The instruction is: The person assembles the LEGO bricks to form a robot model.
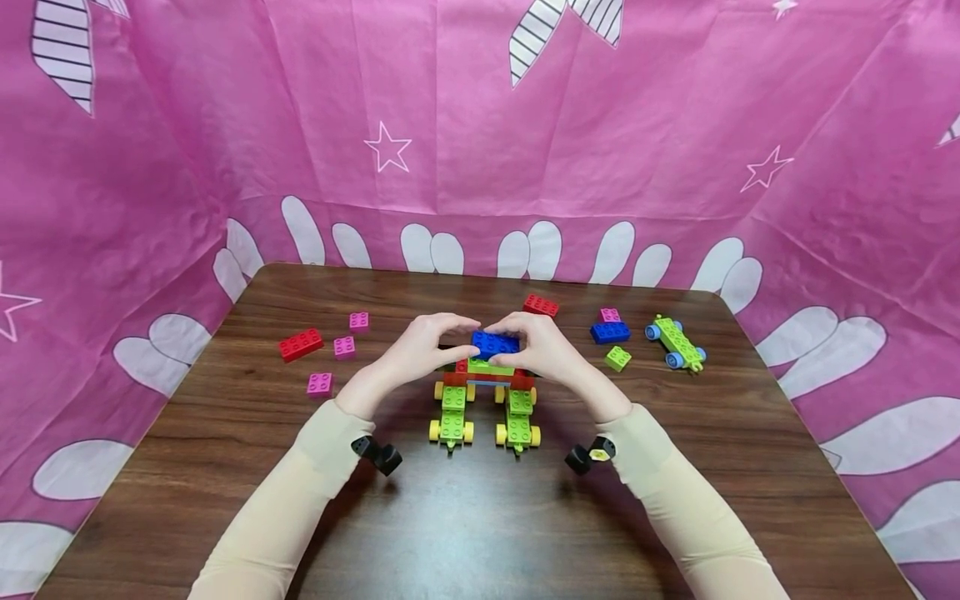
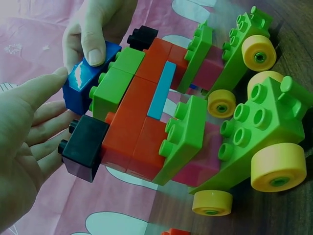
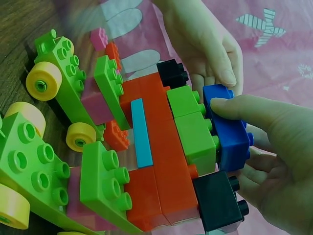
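A blue brick [image 1: 497, 343] is held at its two ends by the left hand [image 1: 422, 346] and the right hand [image 1: 552, 346]. In the right wrist view the right thumb lies along its face, fingers behind. The left thumb tip is at its other end in the left wrist view. Green studs show just below the blue brick, over two green bricks [image 3: 193, 134] atop a row of red bricks [image 2: 129, 115]. Black bricks [image 2: 85, 148] project at both sides. This build stands on two green wheeled bases [image 1: 452, 414] with yellow wheels; a light-blue piece [image 3: 142, 134] spans the middle.
Left on the wooden table [image 1: 225, 467] lie a red brick [image 1: 301, 344] and several pink bricks [image 1: 319, 384]. Behind the right hand is another red brick [image 1: 541, 305]. Farther right are a blue brick [image 1: 611, 332], a small green brick [image 1: 618, 358] and a blue-wheeled green base [image 1: 677, 340].
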`<state>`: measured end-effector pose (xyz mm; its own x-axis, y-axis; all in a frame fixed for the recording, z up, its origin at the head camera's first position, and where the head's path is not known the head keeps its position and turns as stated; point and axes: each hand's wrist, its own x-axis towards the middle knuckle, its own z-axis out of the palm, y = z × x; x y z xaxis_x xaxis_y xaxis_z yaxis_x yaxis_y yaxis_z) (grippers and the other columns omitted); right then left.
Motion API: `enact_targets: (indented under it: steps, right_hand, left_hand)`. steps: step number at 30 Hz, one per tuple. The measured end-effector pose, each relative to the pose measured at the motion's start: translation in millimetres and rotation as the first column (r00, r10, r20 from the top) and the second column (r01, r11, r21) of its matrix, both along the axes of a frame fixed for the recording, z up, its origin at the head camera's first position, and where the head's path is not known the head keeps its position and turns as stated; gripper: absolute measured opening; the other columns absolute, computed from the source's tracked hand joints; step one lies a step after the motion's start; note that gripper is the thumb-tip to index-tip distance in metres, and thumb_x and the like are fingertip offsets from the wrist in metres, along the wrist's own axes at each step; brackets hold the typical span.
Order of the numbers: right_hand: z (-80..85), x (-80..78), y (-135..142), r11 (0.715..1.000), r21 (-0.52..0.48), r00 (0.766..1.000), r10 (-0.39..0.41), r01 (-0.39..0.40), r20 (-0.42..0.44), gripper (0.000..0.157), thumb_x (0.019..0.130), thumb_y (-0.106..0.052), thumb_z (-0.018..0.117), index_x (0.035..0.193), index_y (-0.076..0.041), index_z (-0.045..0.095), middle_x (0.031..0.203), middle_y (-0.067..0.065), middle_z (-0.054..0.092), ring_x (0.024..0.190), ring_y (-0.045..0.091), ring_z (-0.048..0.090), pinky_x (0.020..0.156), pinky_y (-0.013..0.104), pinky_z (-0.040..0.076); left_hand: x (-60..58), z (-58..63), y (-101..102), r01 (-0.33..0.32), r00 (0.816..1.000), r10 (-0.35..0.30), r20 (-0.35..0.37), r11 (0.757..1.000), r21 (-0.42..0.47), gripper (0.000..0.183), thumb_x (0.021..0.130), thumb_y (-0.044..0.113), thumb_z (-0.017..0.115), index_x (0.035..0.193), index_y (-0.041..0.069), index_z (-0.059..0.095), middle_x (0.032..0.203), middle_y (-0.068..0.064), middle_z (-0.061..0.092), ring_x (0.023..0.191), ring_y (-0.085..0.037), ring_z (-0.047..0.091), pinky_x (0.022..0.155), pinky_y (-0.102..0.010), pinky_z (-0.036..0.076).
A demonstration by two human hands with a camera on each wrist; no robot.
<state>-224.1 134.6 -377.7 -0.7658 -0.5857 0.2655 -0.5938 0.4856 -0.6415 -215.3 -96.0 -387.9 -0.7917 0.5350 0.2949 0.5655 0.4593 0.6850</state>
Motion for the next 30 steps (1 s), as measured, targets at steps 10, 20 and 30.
enact_targets:
  steps: [10,20,30]
  right_hand:
    - [-1.1,0.5,-1.7,1.000,-0.026,0.997,-0.007,0.009,0.076,0.045,0.077,-0.016,0.082,0.117,-0.003,0.067,0.110,0.011,0.071,0.096,0.021,0.068,0.080,0.035,0.057]
    - [-2.4,3.5,6.2,0.998,-0.052,0.993,-0.014,0.020,0.117,0.046,0.080,-0.019,0.079,0.119,0.000,0.065,0.114,0.014,0.069,0.100,0.026,0.068,0.083,0.039,0.057]
    - [-7.4,5.5,23.0,0.997,-0.038,0.990,-0.067,0.072,0.121,0.037,0.082,-0.023,0.077,0.115,-0.007,0.069,0.105,0.008,0.072,0.091,0.021,0.068,0.083,0.039,0.057]
  left_hand:
    - [1.5,-2.7,-0.4,0.014,1.000,-0.014,0.025,1.000,0.019,0.038,0.090,0.022,0.069,0.122,0.004,0.064,0.115,-0.009,0.068,0.106,-0.021,0.064,0.092,-0.037,0.052]
    - [2.6,-4.8,-1.6,0.010,1.000,-0.010,0.012,1.000,0.004,0.037,0.089,0.023,0.069,0.121,0.004,0.065,0.115,-0.010,0.068,0.104,-0.023,0.065,0.092,-0.039,0.052]
    - [2.7,-7.5,-2.4,0.007,1.000,-0.007,-0.001,1.000,0.004,0.037,0.089,0.024,0.070,0.121,0.006,0.066,0.115,-0.009,0.069,0.104,-0.020,0.064,0.092,-0.038,0.052]
